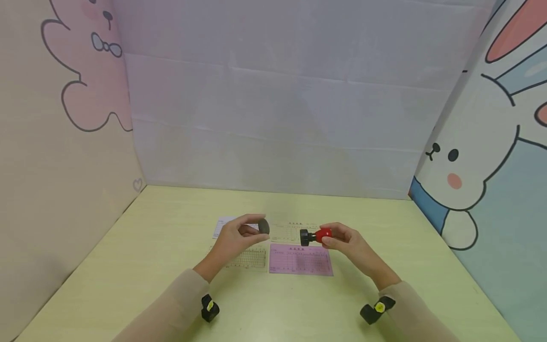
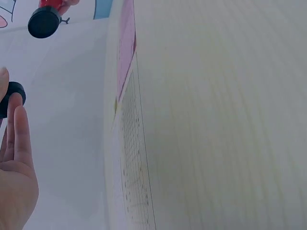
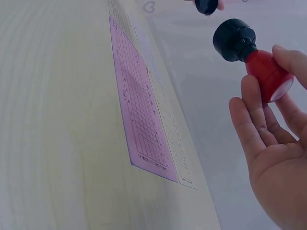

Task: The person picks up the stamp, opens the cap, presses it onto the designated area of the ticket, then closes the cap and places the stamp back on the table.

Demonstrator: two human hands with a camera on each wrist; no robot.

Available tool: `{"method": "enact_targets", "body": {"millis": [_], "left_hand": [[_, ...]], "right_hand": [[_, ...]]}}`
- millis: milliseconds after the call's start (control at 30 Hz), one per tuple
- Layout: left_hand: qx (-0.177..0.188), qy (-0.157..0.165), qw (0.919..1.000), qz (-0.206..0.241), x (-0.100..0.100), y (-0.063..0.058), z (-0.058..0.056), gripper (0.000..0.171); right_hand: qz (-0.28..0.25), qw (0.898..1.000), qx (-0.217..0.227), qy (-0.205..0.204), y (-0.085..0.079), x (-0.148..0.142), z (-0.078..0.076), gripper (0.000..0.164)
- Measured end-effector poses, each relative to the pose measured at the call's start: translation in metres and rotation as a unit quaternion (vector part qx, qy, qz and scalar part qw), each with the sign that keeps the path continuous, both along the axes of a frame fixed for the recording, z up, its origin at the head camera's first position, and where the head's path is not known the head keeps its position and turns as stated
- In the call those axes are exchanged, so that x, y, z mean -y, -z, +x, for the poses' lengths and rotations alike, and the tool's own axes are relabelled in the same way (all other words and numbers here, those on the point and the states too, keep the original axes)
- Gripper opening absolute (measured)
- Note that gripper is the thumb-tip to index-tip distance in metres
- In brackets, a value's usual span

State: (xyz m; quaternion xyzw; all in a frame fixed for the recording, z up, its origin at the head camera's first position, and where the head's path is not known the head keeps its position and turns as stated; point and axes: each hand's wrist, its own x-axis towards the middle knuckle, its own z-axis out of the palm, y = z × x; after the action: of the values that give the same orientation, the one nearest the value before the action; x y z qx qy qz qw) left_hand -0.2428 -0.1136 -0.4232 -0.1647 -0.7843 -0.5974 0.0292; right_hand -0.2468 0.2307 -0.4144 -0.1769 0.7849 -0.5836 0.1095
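My right hand (image 1: 352, 242) grips a hand stamp (image 3: 261, 62) by its red, rounded handle, with the black round head pointing left. Raised at the same height, my left hand (image 1: 232, 242) pinches a black round cap (image 1: 263, 226) between thumb and fingers. A gap separates the cap from the stamp's head, and both are held above the table. Below them lies a pink printed form (image 1: 301, 260). In the left wrist view, the cap (image 2: 13, 98) is partly hidden by the fingers, and the stamp's black head (image 2: 43, 22) shows at the top left.
More printed slips lie beside the pink form: a yellowish gridded one (image 1: 249, 259), a pale one (image 1: 286, 232) behind, and a white-blue one (image 1: 221, 225) partly behind my left hand. The pale yellow table (image 1: 290, 308) ends at a white back wall (image 1: 273, 104) and printed side panels.
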Motion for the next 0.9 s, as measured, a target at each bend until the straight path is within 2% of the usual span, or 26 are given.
{"method": "enact_targets", "body": {"millis": [267,567,900], "left_hand": [[-0.005,-0.047,0.9989,-0.01,0.037,-0.003,0.003,0.054],[0.024,-0.079,0.9961,-0.031,0.074,-0.01,0.002,0.06],[0.072,-0.104,0.9853,-0.114,0.134,-0.009,-0.002,0.068]], "right_hand": [[-0.006,1.0,0.006,-0.004,0.0,0.002,0.0,0.046],[0.019,1.0,-0.003,0.001,-0.002,0.004,-0.002,0.048],[0.008,1.0,0.002,-0.005,-0.001,0.002,-0.004,0.048]]}}
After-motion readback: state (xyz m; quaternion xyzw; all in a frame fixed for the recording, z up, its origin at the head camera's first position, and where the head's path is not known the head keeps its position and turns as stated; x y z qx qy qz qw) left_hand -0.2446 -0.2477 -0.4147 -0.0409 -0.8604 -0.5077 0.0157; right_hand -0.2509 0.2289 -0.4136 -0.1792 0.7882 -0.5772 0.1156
